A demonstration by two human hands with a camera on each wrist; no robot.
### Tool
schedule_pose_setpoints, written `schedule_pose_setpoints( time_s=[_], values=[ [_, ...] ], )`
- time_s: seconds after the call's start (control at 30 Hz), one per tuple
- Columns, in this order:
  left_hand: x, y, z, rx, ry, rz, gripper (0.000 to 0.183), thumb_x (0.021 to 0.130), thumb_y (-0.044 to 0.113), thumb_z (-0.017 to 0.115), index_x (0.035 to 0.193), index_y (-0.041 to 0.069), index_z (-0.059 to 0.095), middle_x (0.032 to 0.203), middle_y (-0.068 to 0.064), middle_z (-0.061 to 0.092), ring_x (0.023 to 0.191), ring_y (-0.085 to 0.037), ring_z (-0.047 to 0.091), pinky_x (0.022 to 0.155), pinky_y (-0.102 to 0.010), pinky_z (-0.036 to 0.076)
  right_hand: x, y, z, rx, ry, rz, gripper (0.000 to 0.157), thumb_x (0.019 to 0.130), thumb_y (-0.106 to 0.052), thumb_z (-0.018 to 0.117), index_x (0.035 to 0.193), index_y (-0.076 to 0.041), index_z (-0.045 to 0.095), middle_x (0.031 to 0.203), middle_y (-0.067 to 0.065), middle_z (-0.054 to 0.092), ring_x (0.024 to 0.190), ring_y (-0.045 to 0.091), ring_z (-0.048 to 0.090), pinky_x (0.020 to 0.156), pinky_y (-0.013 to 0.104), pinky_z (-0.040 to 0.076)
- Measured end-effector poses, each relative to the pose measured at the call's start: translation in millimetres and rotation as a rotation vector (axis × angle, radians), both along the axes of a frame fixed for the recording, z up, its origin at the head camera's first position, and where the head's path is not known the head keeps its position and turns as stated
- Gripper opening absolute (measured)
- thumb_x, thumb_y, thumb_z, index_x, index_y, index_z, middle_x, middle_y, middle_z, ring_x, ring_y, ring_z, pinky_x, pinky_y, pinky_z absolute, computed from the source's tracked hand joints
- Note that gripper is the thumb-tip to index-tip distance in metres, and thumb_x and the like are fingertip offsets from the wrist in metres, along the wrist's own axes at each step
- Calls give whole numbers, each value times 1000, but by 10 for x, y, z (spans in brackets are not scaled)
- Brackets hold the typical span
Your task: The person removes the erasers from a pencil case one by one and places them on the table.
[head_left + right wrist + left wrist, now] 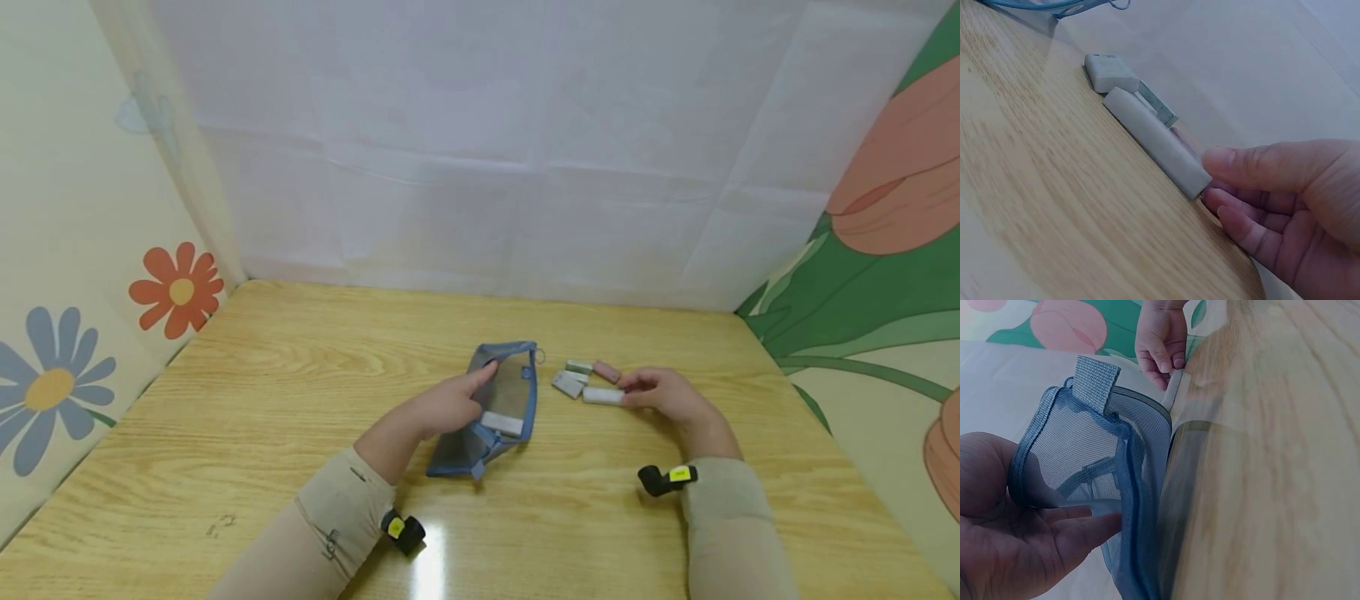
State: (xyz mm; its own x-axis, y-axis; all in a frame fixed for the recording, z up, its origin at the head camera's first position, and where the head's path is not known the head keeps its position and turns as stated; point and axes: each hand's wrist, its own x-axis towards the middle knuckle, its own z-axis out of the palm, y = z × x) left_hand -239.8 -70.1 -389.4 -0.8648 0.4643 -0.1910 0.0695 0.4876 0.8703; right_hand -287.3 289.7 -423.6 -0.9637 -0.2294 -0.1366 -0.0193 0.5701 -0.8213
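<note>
A blue mesh zip pouch point(532, 400) lies with its mouth spread on the wooden table. At its left side my left hand point(447, 406) holds the pouch, one finger stretched along the upper rim; in the left wrist view mesh covers part of the fingers. Inside the pouch lies a white block point(502, 423). To the right, my right hand point(667, 395) pinches the near end of a long white block point(1157, 144), which rests on the table. Against that block sit a grey-white block point(1112, 74) and a greenish block point(1159, 105). A pink block point(607, 372) lies beside the right fingers.
The wood-grain table point(300, 358) extends on both sides of the pouch. A white cloth point(480, 167) hangs behind it. Flower-printed panels point(67, 250) stand at the left and right edges. A small metal ring point(540, 356) hangs at the pouch's corner.
</note>
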Motion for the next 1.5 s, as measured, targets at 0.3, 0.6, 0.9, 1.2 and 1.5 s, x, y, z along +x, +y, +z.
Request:
schedule_pose_setpoints(
  time_s=[0.3, 0.6, 0.9, 1.2, 1.5],
  values=[
    [-5, -10, 8, 1, -3, -10, 78, 79, -10, 42, 148, 16, 14, 152, -6, 13, 132, -21, 20, 98, -41, 28, -13, 5, 13, -23, -51, -100, 36, 80, -19, 69, 111, -2, 63, 108, 12, 60, 91, 21, 50, 76, 29, 42],
    [-24, -14, -6, -7, -3, -12, 78, 79, -10, 42, 148, 16, 14, 152, -6, 13, 134, -20, 16, 98, -40, 28, -2, -16, 19, -117, -46, -109, 34, 83, -14, 65, 112, 3, 61, 101, 8, 62, 84, 15, 55, 75, 26, 46],
    [-38, -9, -30, 4, 3, -11, 78, 79, -10, 42, 148, 16, 14, 152, -6, 14, 135, -21, 14, 101, -41, 27, 24, -115, 122, -121, -53, -92, 34, 84, -18, 64, 113, -2, 61, 109, 12, 60, 93, 20, 53, 81, 32, 43],
    [-23, -17, -15, -6, 1, -22, 78, 79, -10, 41, 148, 15, 14, 152, -6, 14, 135, -21, 15, 98, -40, 28, 23, -316, 258, -92, 64, 45, 36, 85, -23, 64, 112, 0, 62, 115, 15, 61, 98, 19, 56, 84, 29, 44],
    [-22, -11, -20, 0, -9, -8, 78, 79, -11, 41, 148, 16, 15, 152, -5, 15, 135, -22, 14, 100, -41, 27, 34, -579, 264, -84, 94, 84, 34, 85, -21, 64, 110, 1, 62, 105, 15, 63, 90, 18, 58, 80, 31, 46]
  ],
)
